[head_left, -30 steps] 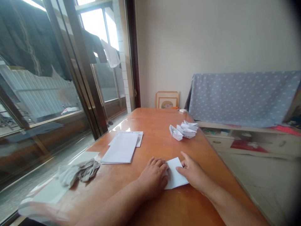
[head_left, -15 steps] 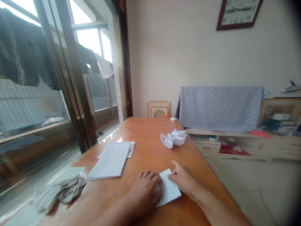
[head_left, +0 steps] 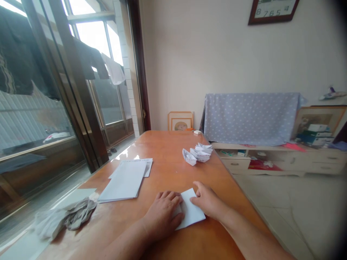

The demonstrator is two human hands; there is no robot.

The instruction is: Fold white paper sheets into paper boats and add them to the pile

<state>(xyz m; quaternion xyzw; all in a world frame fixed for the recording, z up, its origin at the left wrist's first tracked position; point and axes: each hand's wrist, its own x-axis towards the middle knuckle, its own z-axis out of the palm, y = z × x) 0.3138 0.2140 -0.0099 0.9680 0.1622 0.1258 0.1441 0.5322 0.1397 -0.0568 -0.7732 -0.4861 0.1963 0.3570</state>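
Left hand (head_left: 164,213) and right hand (head_left: 210,203) both on a folded white paper (head_left: 193,213)

In the head view, the folded white paper lies on the wooden table (head_left: 159,150), between the two hands and touching both. The left hand is laid palm down over the paper's left part, unclenched, its fingers close together and slightly bent, its thumb resting on the paper. The right hand sets its thumb on the paper's right edge, with the index finger stretched out past it; whether that hand pinches the paper, I cannot tell.

Left of the left hand and farther off lies a stack of white sheets (head_left: 123,182), with a printed sheet (head_left: 148,169) partly under it. Nearer the window side, well to the left of the left hand, is a crumpled grey cloth (head_left: 81,213). Beyond the right hand stand several folded paper boats (head_left: 199,154), bunched together, and farther beyond them a small white box (head_left: 197,132)
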